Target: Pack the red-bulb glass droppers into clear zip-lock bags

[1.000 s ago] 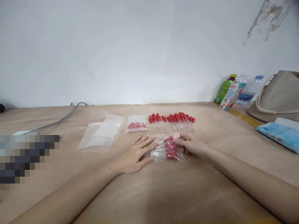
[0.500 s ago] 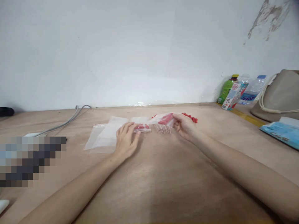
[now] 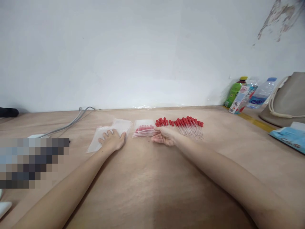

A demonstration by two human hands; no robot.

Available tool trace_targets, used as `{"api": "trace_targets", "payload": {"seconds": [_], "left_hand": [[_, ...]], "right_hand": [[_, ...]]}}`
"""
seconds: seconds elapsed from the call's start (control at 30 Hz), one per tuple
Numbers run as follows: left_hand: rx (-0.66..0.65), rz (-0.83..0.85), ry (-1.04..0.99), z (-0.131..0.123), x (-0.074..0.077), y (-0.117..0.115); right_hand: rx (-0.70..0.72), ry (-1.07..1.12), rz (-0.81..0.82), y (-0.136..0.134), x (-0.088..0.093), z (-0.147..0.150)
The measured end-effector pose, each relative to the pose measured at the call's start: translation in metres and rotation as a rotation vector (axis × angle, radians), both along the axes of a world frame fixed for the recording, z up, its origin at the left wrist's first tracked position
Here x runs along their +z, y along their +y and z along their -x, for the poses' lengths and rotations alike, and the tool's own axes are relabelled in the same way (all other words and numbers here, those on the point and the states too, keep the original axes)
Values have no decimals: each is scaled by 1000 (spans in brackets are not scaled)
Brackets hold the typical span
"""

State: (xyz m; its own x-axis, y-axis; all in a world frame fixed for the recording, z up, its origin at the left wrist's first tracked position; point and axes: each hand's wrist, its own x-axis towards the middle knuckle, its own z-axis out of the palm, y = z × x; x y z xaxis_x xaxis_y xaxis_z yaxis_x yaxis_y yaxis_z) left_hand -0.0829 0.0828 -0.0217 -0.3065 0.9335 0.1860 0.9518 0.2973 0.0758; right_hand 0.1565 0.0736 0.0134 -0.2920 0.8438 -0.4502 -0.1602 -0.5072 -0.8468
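My left hand [image 3: 111, 141] lies flat, fingers spread, on a stack of empty clear plastic bags [image 3: 102, 135] on the wooden table. My right hand [image 3: 164, 136] rests palm up beside a filled clear bag of red-capped droppers [image 3: 143, 129], its fingertips touching the bag's right edge. Just to the right, loose red-capped glass droppers [image 3: 183, 124] lie in a row on the table.
A grey cable [image 3: 69, 122] runs along the back left. A pixelated patch [image 3: 30, 162] covers the left. Bottles [image 3: 245, 93], a beige bag [image 3: 286, 101] and a blue packet [image 3: 289, 136] sit at the right. The wall stands behind the wooden table [image 3: 152, 184].
My right hand carried the filled dropper bag from the near middle to the back and set it onto the other filled bag. My left hand moved left onto the empty bags.
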Motion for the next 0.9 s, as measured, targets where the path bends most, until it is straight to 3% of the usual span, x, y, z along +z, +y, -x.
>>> {"api": "trace_targets", "payload": {"seconds": [0.1, 0.23, 0.33, 0.47, 0.6, 0.7, 0.77, 0.9], "left_hand": [[-8, 19, 12, 0, -2, 0], [-25, 30, 39, 2, 2, 1], [-64, 28, 77, 4, 11, 0], [-158, -81, 184, -10, 33, -12], [-487, -283, 250, -49, 51, -44], [-989, -120, 179, -79, 49, -76], [-1223, 15, 87, -93, 38, -93], [-1273, 59, -106, -103, 15, -107]], "right_hand": [[150, -152, -30, -9, 3, -25], [328, -352, -286, -27, -4, -59], [263, -464, -468, -35, -13, -83], [36, -763, -736, -24, -19, -113], [-177, -1068, -811, -4, -16, -126], [-162, -1217, -840, 5, -12, -116], [-139, -1268, -855, 10, -9, -103], [-104, -1323, -807, 22, -7, -78]]}}
